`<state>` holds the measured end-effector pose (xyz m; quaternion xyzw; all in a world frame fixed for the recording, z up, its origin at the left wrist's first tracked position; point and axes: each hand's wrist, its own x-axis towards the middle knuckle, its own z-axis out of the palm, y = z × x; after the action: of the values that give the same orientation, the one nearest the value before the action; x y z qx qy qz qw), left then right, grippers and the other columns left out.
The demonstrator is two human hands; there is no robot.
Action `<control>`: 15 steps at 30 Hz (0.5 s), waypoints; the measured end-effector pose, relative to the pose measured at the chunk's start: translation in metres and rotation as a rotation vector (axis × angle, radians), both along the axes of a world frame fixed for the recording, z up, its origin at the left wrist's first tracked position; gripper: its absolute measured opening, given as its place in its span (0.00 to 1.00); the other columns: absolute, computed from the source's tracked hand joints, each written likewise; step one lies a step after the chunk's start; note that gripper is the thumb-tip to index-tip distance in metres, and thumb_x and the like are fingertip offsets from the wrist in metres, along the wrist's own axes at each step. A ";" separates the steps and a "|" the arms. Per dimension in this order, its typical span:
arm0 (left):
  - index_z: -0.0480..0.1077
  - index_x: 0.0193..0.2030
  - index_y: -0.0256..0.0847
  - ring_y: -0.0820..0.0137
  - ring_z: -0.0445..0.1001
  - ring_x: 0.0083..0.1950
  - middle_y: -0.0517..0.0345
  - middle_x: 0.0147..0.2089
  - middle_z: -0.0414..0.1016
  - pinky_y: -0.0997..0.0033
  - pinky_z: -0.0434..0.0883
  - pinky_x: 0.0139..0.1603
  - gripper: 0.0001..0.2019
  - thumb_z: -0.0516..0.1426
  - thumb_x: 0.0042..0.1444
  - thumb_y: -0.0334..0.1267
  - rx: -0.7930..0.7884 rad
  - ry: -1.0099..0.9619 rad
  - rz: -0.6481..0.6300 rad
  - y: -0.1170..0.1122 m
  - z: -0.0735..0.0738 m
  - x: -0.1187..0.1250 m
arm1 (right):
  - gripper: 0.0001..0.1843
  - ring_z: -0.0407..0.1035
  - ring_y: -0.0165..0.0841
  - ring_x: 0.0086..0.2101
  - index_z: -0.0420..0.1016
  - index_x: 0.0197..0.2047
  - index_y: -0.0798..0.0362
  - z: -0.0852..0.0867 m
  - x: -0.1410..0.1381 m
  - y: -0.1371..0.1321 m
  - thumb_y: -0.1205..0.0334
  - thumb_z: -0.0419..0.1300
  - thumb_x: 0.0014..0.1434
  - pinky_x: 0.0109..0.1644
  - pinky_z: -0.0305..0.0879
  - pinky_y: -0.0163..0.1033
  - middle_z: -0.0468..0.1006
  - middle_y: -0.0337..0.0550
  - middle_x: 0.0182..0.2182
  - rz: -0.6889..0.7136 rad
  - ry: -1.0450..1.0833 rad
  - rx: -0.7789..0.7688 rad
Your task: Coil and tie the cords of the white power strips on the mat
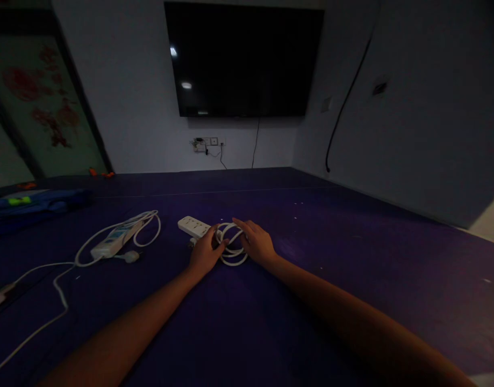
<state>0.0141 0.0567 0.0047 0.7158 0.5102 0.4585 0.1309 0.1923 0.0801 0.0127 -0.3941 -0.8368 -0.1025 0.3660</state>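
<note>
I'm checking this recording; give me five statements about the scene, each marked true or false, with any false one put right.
1. The left hand and the right hand both touch the coiled cord. True.
2. The nearest power strip lies to the right of the right hand. False: that power strip is by the left hand.
3. Another power strip lies farther left, with a plug beside it. True.
4. The television is showing a picture. False: the television is dark, with only reflections.
5. Wall sockets sit below the television. True.
</note>
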 end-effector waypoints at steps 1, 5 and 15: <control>0.60 0.54 0.42 0.65 0.74 0.43 0.53 0.43 0.74 0.66 0.69 0.43 0.23 0.55 0.52 0.44 0.005 0.004 0.006 0.000 0.000 0.000 | 0.26 0.64 0.33 0.37 0.56 0.59 0.49 0.000 0.000 0.000 0.69 0.47 0.57 0.41 0.63 0.37 0.69 0.44 0.36 -0.001 0.003 -0.002; 0.60 0.54 0.41 0.64 0.72 0.46 0.51 0.46 0.73 0.64 0.68 0.46 0.23 0.55 0.52 0.44 0.027 0.025 0.022 0.001 -0.001 -0.001 | 0.25 0.64 0.33 0.38 0.56 0.59 0.49 -0.001 0.000 0.000 0.69 0.47 0.58 0.41 0.63 0.37 0.69 0.44 0.36 -0.001 0.008 -0.001; 0.60 0.55 0.41 0.64 0.73 0.43 0.53 0.43 0.75 0.65 0.68 0.45 0.23 0.55 0.52 0.44 0.002 0.014 0.016 0.001 -0.001 -0.001 | 0.26 0.64 0.33 0.38 0.56 0.60 0.49 0.000 0.000 0.000 0.69 0.47 0.57 0.41 0.63 0.37 0.69 0.44 0.37 -0.011 -0.012 -0.006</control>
<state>0.0131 0.0580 0.0040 0.7150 0.5162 0.4553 0.1230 0.1924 0.0800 0.0125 -0.3990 -0.8372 -0.1044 0.3591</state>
